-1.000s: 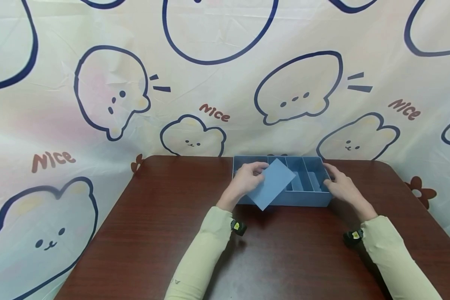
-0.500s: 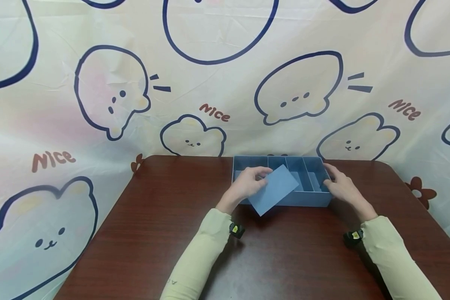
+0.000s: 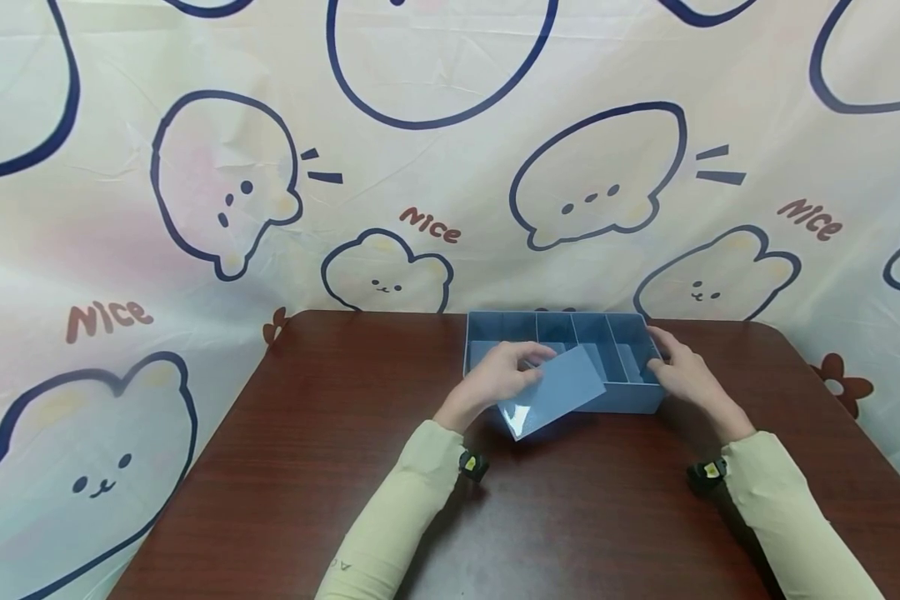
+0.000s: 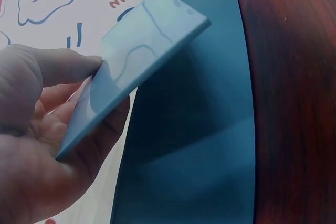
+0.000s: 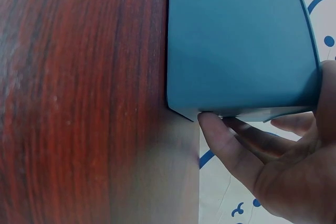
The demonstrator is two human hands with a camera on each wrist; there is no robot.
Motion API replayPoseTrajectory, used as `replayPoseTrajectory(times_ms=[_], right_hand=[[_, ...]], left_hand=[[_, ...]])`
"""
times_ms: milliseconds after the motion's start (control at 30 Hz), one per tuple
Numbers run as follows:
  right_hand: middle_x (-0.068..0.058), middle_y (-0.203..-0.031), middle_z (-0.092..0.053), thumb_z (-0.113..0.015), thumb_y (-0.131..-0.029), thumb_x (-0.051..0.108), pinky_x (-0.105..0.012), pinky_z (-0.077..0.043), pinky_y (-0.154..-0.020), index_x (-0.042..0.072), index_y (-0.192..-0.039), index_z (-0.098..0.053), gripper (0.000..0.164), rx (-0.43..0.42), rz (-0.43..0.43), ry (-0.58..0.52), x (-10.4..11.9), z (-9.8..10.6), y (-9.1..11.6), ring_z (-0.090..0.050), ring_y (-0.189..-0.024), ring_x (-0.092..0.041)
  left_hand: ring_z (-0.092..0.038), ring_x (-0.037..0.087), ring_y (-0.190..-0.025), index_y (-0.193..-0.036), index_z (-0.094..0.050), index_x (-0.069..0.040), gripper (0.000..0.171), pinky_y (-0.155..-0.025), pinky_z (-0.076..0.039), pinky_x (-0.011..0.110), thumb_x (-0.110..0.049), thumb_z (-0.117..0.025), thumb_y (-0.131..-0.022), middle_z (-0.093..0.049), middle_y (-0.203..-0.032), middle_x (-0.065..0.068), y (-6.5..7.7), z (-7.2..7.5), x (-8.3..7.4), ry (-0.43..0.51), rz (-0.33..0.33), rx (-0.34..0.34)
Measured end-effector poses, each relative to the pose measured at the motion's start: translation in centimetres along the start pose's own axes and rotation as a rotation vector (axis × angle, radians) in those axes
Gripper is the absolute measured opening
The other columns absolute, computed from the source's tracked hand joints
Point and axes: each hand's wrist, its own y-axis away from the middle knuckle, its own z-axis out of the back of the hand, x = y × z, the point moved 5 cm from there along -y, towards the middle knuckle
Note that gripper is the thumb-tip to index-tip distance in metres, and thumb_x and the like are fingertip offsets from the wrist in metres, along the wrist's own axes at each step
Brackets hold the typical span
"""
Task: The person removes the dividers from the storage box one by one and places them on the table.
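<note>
My left hand (image 3: 497, 373) pinches a thin, flat blue rectangular panel (image 3: 558, 390) between thumb and fingers. The panel hangs tilted over the front wall of a long blue divided box (image 3: 621, 401), and its glossy face catches the light at the lower corner. In the left wrist view the panel (image 4: 149, 43) is seen nearly along its edge, with the thumb on its upper face. At the box's right end my right hand (image 3: 684, 375) grips the end wall, thumb over the rim. The right wrist view has its fingers against the outside of the box (image 5: 239, 40).
Upright dividers split the box into several compartments; the panel and left hand cover part of them. The box stands at the back of a dark brown wooden table (image 3: 285, 467). Close behind hangs a cloth (image 3: 480, 167) printed with cartoon bears.
The left hand has shifted slightly right and toward the front with the panel. The panel has turned and tilted, and a bright reflection now shows on it. Right hand and box stay put.
</note>
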Motion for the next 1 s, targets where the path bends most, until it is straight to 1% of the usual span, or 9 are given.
replayPoseTrajectory(times_ms=[67,267,400,567,733,900,1000], right_hand=[[-0.034,-0.155,-0.024,-0.038,-0.099,0.014,-0.066,-0.045,-0.092,0.007,-0.158,-0.01,0.065,0.001,0.0,0.002,0.1,0.0,0.0,-0.041,-0.127,-0.057],[-0.034,-0.154,-0.024,-0.039,-0.099,0.014,-0.065,-0.046,-0.09,0.007,-0.158,-0.01,0.065,0.005,0.007,0.003,0.2,-0.1,-0.1,-0.043,-0.126,-0.057],[-0.033,-0.155,-0.024,-0.038,-0.099,0.014,-0.064,-0.047,-0.09,0.007,-0.158,-0.011,0.065,0.001,0.012,0.0,0.2,0.0,0.0,-0.044,-0.125,-0.056],[-0.033,-0.155,-0.023,-0.038,-0.099,0.013,-0.068,-0.044,-0.093,0.008,-0.158,-0.01,0.065,0.003,0.011,-0.009,0.2,0.0,0.1,-0.042,-0.126,-0.057],[-0.035,-0.154,-0.024,-0.038,-0.1,0.014,-0.07,-0.042,-0.092,0.007,-0.158,-0.01,0.064,0.005,0.026,-0.013,0.3,0.1,0.3,-0.041,-0.126,-0.059],[-0.035,-0.153,-0.026,-0.038,-0.1,0.015,-0.066,-0.046,-0.089,0.007,-0.158,-0.01,0.064,-0.002,0.029,-0.009,0.5,0.1,0.4,-0.044,-0.124,-0.057],[-0.034,-0.154,-0.026,-0.038,-0.1,0.015,-0.062,-0.048,-0.087,0.008,-0.158,-0.011,0.064,-0.005,0.024,-0.009,0.4,0.1,0.4,-0.045,-0.123,-0.056]], left_hand=[[-0.059,0.015,-0.101,-0.131,-0.062,-0.028,0.035,-0.08,-0.054,0.027,-0.016,-0.059,-0.098,-0.065,-0.123,0.0,0.1,-0.2,0.0,0.0,-0.007,0.008],[-0.06,0.013,-0.097,-0.129,-0.062,-0.031,0.035,-0.076,-0.053,0.028,-0.018,-0.059,-0.098,-0.065,-0.12,-0.003,0.2,-0.9,-0.2,0.021,0.009,0.024],[-0.06,0.013,-0.098,-0.13,-0.062,-0.03,0.034,-0.077,-0.053,0.028,-0.018,-0.059,-0.098,-0.066,-0.121,-0.002,0.2,-1.4,-0.5,-0.004,-0.006,0.02],[-0.06,0.012,-0.101,-0.128,-0.063,-0.029,0.033,-0.078,-0.054,0.026,-0.018,-0.059,-0.098,-0.066,-0.123,-0.003,0.3,-1.9,-0.6,-0.034,-0.01,0.004],[-0.059,0.011,-0.096,-0.127,-0.064,-0.03,0.033,-0.076,-0.054,0.025,-0.017,-0.06,-0.097,-0.066,-0.12,-0.002,0.3,-2.5,-0.6,-0.027,-0.001,0.018],[-0.058,0.01,-0.091,-0.125,-0.065,-0.029,0.032,-0.071,-0.051,0.024,-0.016,-0.061,-0.096,-0.068,-0.116,-0.005,0.3,-2.9,-1.0,-0.042,-0.033,0.028],[-0.058,0.009,-0.089,-0.125,-0.066,-0.028,0.032,-0.068,-0.05,0.023,-0.015,-0.061,-0.096,-0.068,-0.116,-0.005,0.3,-3.2,-1.2,-0.056,-0.054,0.047]])
